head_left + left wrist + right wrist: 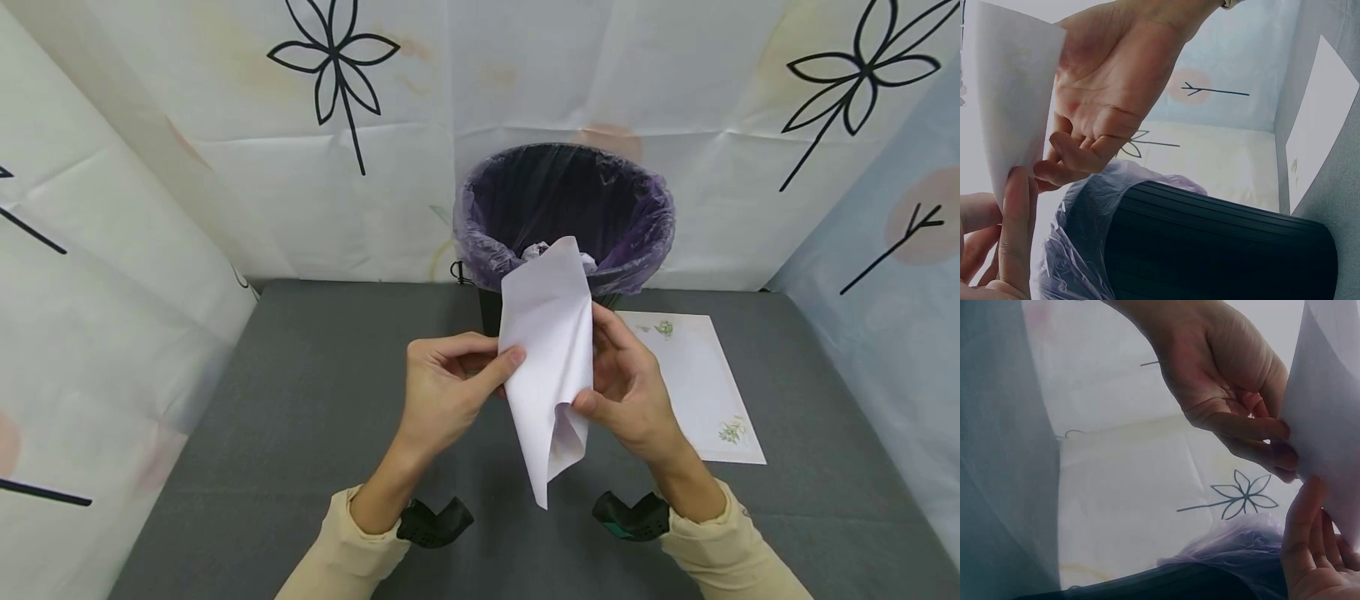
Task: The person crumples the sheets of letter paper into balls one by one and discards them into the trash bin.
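A white sheet of paper [546,325], folded over with a loose curled flap at its lower end, is held up between both hands. On its left edge my left hand [447,382] pinches it, thumb in front and fingers behind. My right hand [633,392] grips the opposite edge, the thumb near the curled flap. The left wrist view shows the paper [1019,87] tapering down to the fingertips. From the right wrist side its back face [1329,425] is visible, with fingers of both hands against it. Behind the paper stands a dark bin [491,310] lined with a purple plastic bag [483,242].
Crumpled white paper [534,250] shows inside the bin. Flat on the grey table [337,417], to the right, lies another sheet [693,383] with small printed plants. White patterned cloth walls [225,175] enclose the back and left; a bluish one [885,333] stands at right.
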Tool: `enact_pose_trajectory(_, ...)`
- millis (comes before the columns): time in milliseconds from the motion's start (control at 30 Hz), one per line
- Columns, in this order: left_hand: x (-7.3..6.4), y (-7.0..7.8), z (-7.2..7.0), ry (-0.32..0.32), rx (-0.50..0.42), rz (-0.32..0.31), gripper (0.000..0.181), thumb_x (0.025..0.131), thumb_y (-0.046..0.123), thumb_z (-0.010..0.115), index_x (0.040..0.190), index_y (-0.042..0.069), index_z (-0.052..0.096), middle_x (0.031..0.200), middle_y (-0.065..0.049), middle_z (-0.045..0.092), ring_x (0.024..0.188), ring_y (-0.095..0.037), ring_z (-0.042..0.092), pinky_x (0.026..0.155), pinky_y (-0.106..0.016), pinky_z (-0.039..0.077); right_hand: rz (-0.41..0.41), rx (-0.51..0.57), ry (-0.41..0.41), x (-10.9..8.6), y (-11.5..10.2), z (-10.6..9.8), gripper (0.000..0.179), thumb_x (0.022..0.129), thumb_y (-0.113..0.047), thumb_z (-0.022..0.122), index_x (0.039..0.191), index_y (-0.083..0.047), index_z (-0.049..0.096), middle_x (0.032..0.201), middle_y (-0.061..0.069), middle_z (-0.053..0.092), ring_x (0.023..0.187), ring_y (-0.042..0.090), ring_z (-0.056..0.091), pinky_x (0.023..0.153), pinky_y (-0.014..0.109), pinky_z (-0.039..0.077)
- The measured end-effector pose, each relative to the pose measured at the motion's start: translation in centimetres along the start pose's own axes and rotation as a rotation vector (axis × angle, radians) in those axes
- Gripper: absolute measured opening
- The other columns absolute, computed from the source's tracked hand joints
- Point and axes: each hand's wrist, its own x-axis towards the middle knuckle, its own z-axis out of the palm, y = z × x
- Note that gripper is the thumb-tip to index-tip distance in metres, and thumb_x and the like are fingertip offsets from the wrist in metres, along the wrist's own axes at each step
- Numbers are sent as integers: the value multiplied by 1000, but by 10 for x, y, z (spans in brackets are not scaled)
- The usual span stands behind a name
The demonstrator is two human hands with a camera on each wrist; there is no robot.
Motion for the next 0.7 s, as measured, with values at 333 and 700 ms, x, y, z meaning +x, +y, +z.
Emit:
enact_pose_trajectory(333,-1,-2,0,-44,-54,-41,10,86,-9,75,95,-14,74,86,-24,73,63,-18,70,56,-35,60,40,-36,39,0,-4,7,90,87,-29,83,150,8,31,130,15,51,113,23,58,85,32,59)
enact_pose_trajectory(700,-2,-3,-9,-248,-191,-74,41,89,5,79,119,-19,64,116,-30,65,98,-25,70,81,-42,60,53,-82,84,0,-4,6,79,89,-24,81,146,6,36,128,15,53,111,23,59,85,32,59)
